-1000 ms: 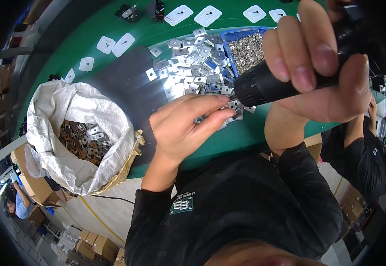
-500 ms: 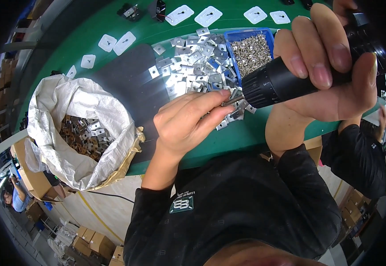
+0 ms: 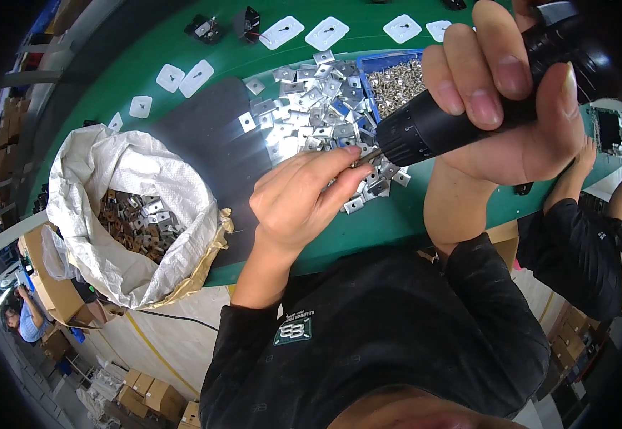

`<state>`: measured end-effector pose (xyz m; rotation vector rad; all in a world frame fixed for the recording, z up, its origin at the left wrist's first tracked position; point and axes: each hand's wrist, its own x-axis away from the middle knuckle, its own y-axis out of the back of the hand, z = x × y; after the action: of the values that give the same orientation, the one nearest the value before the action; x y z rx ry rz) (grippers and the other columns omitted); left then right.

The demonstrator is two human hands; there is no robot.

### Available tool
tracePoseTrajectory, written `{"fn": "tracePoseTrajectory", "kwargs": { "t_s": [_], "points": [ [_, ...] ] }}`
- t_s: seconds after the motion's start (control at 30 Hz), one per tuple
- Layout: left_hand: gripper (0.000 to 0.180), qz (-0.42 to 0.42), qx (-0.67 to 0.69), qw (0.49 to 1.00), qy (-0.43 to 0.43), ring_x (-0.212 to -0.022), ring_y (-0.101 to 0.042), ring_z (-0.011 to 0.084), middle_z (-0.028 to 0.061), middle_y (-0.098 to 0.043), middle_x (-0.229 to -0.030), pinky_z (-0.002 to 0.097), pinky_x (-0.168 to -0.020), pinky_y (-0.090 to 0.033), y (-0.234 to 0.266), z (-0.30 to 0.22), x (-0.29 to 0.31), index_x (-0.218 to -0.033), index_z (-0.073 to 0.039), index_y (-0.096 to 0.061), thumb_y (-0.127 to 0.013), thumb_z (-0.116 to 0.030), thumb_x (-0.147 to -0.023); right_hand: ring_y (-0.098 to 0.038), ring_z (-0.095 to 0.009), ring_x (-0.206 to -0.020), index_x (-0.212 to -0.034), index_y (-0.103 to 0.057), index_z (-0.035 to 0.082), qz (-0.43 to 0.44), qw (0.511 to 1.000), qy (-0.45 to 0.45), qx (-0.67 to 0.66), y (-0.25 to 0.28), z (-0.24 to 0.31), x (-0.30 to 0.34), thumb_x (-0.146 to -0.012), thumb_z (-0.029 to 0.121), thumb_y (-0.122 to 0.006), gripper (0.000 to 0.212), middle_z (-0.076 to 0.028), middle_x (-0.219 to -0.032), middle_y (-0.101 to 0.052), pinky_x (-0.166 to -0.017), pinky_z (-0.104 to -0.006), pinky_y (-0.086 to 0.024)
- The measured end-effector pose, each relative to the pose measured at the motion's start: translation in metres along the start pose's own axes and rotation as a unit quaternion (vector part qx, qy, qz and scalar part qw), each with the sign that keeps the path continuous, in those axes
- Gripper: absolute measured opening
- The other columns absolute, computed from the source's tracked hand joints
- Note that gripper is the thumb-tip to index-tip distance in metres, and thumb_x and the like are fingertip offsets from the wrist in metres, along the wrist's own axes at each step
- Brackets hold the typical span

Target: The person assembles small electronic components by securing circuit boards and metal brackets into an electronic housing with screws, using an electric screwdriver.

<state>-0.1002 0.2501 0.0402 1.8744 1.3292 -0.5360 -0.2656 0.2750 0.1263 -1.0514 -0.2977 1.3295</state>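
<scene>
In my right hand is a black electric screwdriver, gripped around its body and tilted so its bit points down to the left. My left hand pinches something small at the bit's tip, between thumb and forefinger; the fingers mostly hide it. Just beyond the fingertips lies a loose pile of silvery metal clips with holes in them. A blue tray of small screws stands behind the screwdriver, partly covered by it.
To the left, an open white woven sack holds many metal clips. A dark mat lies on the green table. Several white plastic trays line the far side. Another person's arm is at the right.
The screwdriver and my right hand have shifted slightly left. My left hand keeps its pinch at the bit almost in place. At the right, the other person's arm has moved.
</scene>
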Motion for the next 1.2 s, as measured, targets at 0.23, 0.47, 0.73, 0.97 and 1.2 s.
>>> {"fn": "tracePoseTrajectory", "kwargs": {
  "t_s": [0.23, 0.47, 0.73, 0.97, 1.2],
  "points": [
    [0.028, 0.001, -0.039, 0.999, -0.037, -0.06, -0.067, 0.0216, 0.0113, -0.071, -0.077, 0.029, -0.054, -0.053, -0.003, 0.0, -0.003, -0.095, 0.002, -0.069, -0.083, -0.003, -0.072, -0.061, -0.019, -0.066, -0.146, -0.023, 0.007, -0.003, 1.0, 0.012, 0.009, -0.003, 0.001, -0.005, -0.099, 0.025, -0.057, 0.061, -0.006, -0.086, -0.06, -0.067, -0.0351, -0.05],
    [0.03, 0.008, -0.017, 0.999, -0.034, -0.065, -0.07, 0.0225, 0.0124, -0.073, -0.083, 0.0293, -0.058, -0.055, -0.008, 0.003, 0.008, -0.101, 0.003, -0.067, -0.081, -0.002, -0.074, -0.06, -0.018, -0.065, -0.145, -0.025, 0.006, 0.011, 0.996, 0.036, -0.078, 0.001, -0.006, -0.008, -0.098, 0.029, -0.057, 0.062, -0.005, -0.082, -0.057, -0.063, -0.0334, -0.048],
    [0.034, 0.012, 0.057, 0.998, 0.016, -0.063, -0.069, 0.0202, 0.0131, -0.072, -0.081, 0.0272, -0.056, -0.054, -0.01, -0.003, 0.007, -0.105, 0.004, -0.066, -0.081, -0.004, -0.076, -0.059, -0.017, -0.062, -0.147, -0.028, 0.002, 0.01, 0.996, 0.037, -0.082, 0.0, -0.004, -0.005, -0.098, 0.028, -0.056, 0.062, -0.005, -0.082, -0.059, -0.061, -0.0329, -0.049],
    [0.034, 0.021, 0.009, 1.0, 0.004, -0.064, -0.069, 0.0202, 0.0141, -0.072, -0.081, 0.0275, -0.057, -0.054, -0.009, -0.005, 0.005, -0.104, 0.005, -0.067, -0.081, 0.002, -0.073, -0.059, -0.017, -0.06, -0.147, -0.029, 0.0, 0.007, 0.998, 0.046, -0.048, 0.001, -0.004, -0.006, -0.097, 0.026, -0.055, 0.062, -0.006, -0.08, -0.059, -0.058, -0.0309, -0.048],
    [0.033, 0.015, -0.019, 1.0, -0.007, -0.063, -0.068, 0.0213, 0.0141, -0.071, -0.081, 0.0288, -0.057, -0.053, -0.007, -0.009, 0.002, -0.104, 0.005, -0.067, -0.08, 0.005, -0.073, -0.059, -0.017, -0.06, -0.147, -0.028, -0.001, 0.005, 0.996, 0.055, -0.066, -0.002, -0.008, -0.006, -0.096, 0.026, -0.057, 0.064, -0.006, -0.08, -0.059, -0.057, -0.0309, -0.048]
  ]
}}
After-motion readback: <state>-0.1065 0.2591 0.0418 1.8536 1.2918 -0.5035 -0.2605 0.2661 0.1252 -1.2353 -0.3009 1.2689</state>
